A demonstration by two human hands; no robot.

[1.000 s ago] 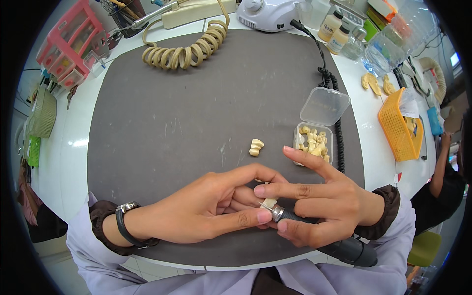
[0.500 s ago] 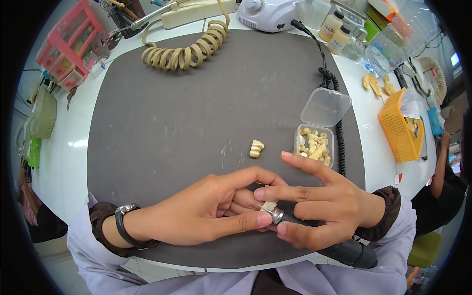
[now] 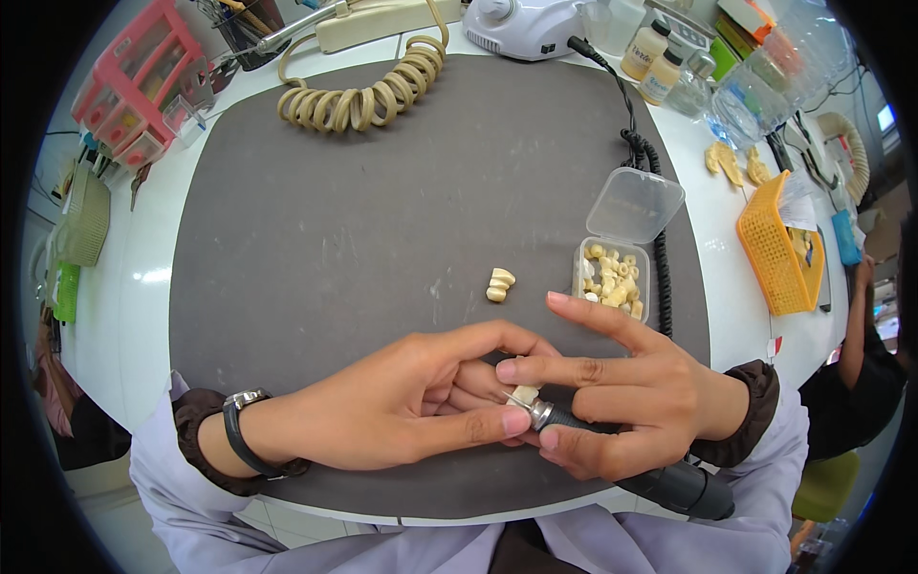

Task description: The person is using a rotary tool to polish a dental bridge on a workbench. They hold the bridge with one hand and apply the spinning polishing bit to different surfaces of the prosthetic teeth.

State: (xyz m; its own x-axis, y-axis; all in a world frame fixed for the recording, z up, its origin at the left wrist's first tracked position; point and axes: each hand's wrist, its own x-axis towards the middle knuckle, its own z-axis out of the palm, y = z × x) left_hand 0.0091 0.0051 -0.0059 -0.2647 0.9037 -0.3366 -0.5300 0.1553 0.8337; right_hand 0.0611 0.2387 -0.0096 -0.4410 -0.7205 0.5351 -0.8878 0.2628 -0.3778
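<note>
My left hand (image 3: 421, 397) pinches a small cream dental crown piece (image 3: 523, 393) between its fingers, close to my body. In my right hand (image 3: 622, 402) lies a black rotary handpiece (image 3: 674, 490) with a metal collar, its thin bur reaching to the crown piece. Whether the bur touches the piece I cannot tell. The right index finger points away, off the handpiece. Just beyond my hands a cream tooth-shaped block (image 3: 499, 284) rests on the grey mat (image 3: 382, 230). To its right an open clear plastic box (image 3: 579, 268) contains several small cream tooth pieces.
A coiled black cord (image 3: 661, 249) runs down the mat's right side from a white control unit (image 3: 521, 29). A beige coiled hose (image 3: 359, 107) lies at the back. Pink drawers (image 3: 143, 86) stand far left. An orange basket (image 3: 776, 249) and small bottles (image 3: 660, 77) are on the right.
My hands have hardly moved. The thin bur and the dental crown piece have shifted very slightly against each other; the view has tilted a little.
</note>
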